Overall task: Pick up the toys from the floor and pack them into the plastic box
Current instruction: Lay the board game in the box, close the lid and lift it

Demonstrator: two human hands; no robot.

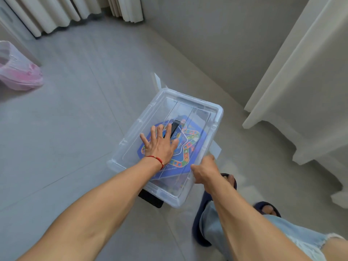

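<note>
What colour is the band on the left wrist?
Red, a thin cord bracelet just behind the left hand; head view.

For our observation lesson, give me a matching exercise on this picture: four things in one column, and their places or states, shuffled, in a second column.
Things
1. clear plastic box
2. left hand
3. right hand
4. pink plastic bag

Places or states
A. fingers spread flat on the lid
B. on the floor at far left
C. on the floor, blue game board inside
D. gripping the box's near right edge

Pairs: 1-C, 2-A, 3-D, 4-B
</note>
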